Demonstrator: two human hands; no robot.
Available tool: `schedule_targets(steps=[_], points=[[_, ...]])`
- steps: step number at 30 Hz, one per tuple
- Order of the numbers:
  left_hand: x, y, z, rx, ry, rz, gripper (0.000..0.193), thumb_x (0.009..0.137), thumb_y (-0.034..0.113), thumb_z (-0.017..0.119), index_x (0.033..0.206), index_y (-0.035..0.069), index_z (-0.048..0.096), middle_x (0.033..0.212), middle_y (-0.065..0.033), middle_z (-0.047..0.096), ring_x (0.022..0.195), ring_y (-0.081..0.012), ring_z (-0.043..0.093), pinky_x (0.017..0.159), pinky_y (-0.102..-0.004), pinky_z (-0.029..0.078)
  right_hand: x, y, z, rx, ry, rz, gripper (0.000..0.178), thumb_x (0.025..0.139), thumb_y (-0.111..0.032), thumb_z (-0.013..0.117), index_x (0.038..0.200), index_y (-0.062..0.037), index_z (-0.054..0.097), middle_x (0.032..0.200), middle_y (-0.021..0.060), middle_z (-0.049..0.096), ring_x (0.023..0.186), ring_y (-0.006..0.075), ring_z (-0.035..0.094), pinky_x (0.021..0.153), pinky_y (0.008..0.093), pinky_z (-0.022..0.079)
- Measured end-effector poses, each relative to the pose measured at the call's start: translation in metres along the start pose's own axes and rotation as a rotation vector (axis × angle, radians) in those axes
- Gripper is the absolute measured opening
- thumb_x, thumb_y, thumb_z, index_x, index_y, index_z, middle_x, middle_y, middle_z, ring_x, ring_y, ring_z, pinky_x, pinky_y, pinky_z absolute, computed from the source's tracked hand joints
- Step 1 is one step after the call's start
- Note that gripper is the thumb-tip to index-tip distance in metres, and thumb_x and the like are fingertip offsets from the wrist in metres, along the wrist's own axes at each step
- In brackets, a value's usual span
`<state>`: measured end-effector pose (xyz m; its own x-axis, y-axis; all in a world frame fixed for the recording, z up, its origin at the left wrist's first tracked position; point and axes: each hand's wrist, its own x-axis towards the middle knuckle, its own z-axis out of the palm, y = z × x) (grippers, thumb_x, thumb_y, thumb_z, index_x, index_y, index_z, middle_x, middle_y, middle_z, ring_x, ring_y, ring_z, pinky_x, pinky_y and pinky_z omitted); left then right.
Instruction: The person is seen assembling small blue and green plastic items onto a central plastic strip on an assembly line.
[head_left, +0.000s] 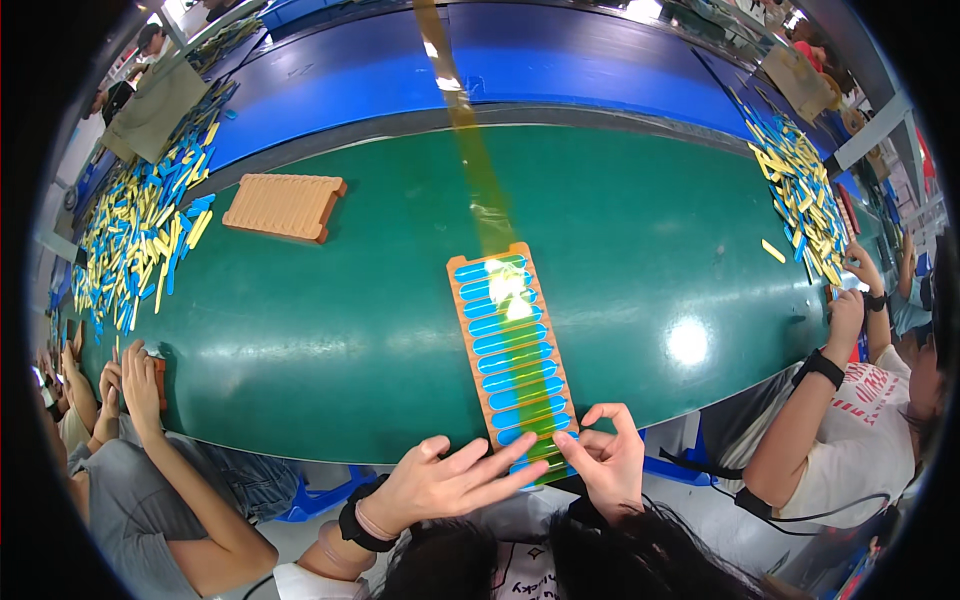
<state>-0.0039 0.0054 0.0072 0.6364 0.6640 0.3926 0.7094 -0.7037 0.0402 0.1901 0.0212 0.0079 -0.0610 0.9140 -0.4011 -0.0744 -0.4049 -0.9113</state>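
Observation:
A slotted orange-brown tray [556, 368] lies lengthwise before me, tilted slightly, with a row of blue flat sticks [493, 343] in its grooves. A transparent yellow tape [482, 180] runs from the far side of the table down along the tray, over the sticks. At the tray's near end, my left hand [440, 487] is open, its fingers stretched across the tape and the lowest sticks. My right hand [612, 465] is at the right near corner, fingers curled and thumb at the tray's edge on the tape. What lies under that thumb is hidden.
A second brown slotted tray [283, 206] sits far left on the green table [380, 270]. Heaps of yellow and blue sticks lie at the left [150, 225] and right [795, 190]. A blue belt [330, 95] runs behind. Co-workers' hands [140, 385] work at both sides.

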Motion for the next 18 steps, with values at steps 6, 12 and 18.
schedule_targets(steps=[6, 12, 18], points=[[-0.002, 0.000, 0.003, -0.104, -0.031, -0.113, 0.039, 0.076, 0.017, 0.058, 0.114, 0.013, 0.054, 0.105, 0.0107, 0.056, 0.082, -0.0105, 0.039, 0.065, -0.0247, 0.033, -0.006, -0.019, -0.004, -0.536, 0.126, -0.185, 0.021, 0.077, -0.001, 0.060, 0.090, 0.0009, 0.045, 0.061, 0.0059, 0.059, 0.060, 0.0069, 0.057, 0.054, 0.0184, 0.044], [-0.006, 0.005, 0.008, -0.095, 0.007, -0.161, 0.040, 0.075, 0.013, 0.058, 0.114, 0.005, 0.053, 0.091, 0.0080, 0.060, 0.081, -0.0110, 0.039, 0.066, -0.0253, 0.033, 0.012, -0.036, 0.006, -0.305, -0.132, -0.323, 0.021, 0.080, -0.003, 0.056, 0.096, 0.0016, 0.043, 0.079, 0.0098, 0.060, 0.071, 0.0138, 0.062, 0.059, 0.0253, 0.049], [-0.005, 0.000, 0.000, -0.269, -0.069, -0.150, 0.049, 0.071, 0.008, 0.060, 0.118, 0.003, 0.048, 0.093, 0.0045, 0.059, 0.082, -0.0131, 0.040, 0.067, -0.0262, 0.034, 0.019, -0.045, 0.012, -0.630, -0.197, -0.326, 0.025, 0.081, -0.012, 0.057, 0.094, -0.0029, 0.037, 0.075, 0.0086, 0.058, 0.068, 0.0209, 0.064, 0.055, 0.0304, 0.049]])
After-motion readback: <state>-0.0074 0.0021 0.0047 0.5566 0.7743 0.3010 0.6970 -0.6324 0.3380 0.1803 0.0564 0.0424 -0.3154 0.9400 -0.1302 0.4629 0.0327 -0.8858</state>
